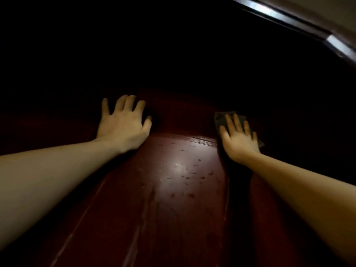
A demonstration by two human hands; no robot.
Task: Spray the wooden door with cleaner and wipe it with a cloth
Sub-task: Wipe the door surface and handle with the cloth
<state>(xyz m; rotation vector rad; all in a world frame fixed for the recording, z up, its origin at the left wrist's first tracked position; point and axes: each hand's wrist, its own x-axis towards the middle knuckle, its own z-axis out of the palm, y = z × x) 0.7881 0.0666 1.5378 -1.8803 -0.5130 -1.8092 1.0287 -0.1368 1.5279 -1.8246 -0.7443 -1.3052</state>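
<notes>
The dark red wooden door (173, 199) fills the view, its glossy panel dotted with spray droplets and a few runs near the middle. My left hand (123, 124) lies flat on the door with fingers spread and nothing in it. My right hand (239, 139) presses a dark grey cloth (221, 119) flat against the door, right of the wet patch; the cloth shows beyond the fingertips and at the hand's right side. No spray bottle is in view.
The upper part of the door is in deep shadow. A pale door frame edge (285, 18) with a bright strip runs diagonally across the top right corner.
</notes>
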